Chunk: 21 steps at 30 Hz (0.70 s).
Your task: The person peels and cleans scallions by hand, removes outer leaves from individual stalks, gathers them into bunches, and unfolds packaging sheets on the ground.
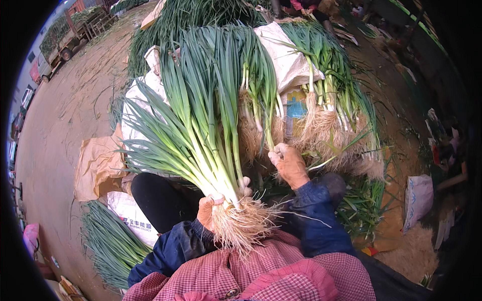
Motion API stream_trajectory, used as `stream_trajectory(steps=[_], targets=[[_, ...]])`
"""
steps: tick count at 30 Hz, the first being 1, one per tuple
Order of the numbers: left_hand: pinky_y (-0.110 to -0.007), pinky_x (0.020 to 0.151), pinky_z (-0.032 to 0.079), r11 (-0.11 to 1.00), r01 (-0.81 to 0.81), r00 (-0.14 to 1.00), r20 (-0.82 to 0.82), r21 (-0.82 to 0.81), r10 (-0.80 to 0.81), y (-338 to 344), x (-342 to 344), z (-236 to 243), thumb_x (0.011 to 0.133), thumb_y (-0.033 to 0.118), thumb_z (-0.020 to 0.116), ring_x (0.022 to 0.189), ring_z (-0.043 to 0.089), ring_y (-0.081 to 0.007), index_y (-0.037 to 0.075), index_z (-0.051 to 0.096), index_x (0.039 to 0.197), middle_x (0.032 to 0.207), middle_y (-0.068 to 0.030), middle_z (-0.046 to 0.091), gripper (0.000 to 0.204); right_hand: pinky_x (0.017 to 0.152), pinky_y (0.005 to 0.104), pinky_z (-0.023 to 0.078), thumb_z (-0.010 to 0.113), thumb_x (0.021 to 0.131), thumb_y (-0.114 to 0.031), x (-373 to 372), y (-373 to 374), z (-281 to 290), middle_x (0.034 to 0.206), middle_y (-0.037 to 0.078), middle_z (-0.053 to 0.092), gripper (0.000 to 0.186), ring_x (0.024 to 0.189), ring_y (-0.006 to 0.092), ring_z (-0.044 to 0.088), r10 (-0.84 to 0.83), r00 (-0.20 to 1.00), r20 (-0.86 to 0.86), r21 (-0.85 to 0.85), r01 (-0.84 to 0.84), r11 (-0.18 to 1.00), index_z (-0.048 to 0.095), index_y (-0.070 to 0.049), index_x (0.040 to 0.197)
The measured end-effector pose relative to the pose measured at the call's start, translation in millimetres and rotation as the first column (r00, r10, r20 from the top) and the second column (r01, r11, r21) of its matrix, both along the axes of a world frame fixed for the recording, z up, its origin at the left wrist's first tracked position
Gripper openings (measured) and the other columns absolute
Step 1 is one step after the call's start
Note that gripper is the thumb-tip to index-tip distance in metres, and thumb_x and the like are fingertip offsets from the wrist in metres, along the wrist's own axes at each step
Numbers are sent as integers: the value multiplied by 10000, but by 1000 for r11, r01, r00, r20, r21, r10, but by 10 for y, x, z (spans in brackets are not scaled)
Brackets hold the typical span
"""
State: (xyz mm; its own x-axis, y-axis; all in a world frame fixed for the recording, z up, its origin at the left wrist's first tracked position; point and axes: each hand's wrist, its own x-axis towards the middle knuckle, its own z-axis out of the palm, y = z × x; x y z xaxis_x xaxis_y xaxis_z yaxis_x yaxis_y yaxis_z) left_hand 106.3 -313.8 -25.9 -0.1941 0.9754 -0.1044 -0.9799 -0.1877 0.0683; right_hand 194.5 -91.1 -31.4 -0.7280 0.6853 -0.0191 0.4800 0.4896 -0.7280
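Observation:
My left hand (210,213) grips a large bunch of leeks (211,170) near the white stems, just above the long, tangled pale roots (241,223); part of the hand is hidden behind them. The bunch fans up and leftward over my lap. My right hand (287,164), fingertips pinched on a thin leek stalk (271,133), is to the right of the bunch. Beyond it lie more rooted leeks (341,103) on sacks, with a white sack (281,50) between the piles.
Brown paper (98,168), a printed sack (125,220) and more leeks (108,246) are at left. A pink-white sack (417,200) lies at right. Behind are a tall leek heap (191,15) and a co-worker (301,10). A loaded truck (65,45) stands at upper left.

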Motion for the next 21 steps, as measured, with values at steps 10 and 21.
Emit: stream_trajectory(steps=[10,21], targets=[[-467,893,485,976,18,1000,14,-217,-15,-16,-23,-72,714,106,550,987,598,-338,-56,386,1293,1170,-218,547,623,530,216,446,538,902,-127,-156,-676,271,746,33,596,133,620,58,538,-58,960,-273,-662,-143,736,560,3,894],[-478,931,452,989,-136,989,-46,64,139,99,98,-13,696,163,575,1103,511,-342,-44,380,1273,1217,-235,472,644,568,204,449,531,923,-233,-79,-707,250,815,31,613,293,651,83,558,-128,894,-430,-838,-342,424,567,10,1084]])
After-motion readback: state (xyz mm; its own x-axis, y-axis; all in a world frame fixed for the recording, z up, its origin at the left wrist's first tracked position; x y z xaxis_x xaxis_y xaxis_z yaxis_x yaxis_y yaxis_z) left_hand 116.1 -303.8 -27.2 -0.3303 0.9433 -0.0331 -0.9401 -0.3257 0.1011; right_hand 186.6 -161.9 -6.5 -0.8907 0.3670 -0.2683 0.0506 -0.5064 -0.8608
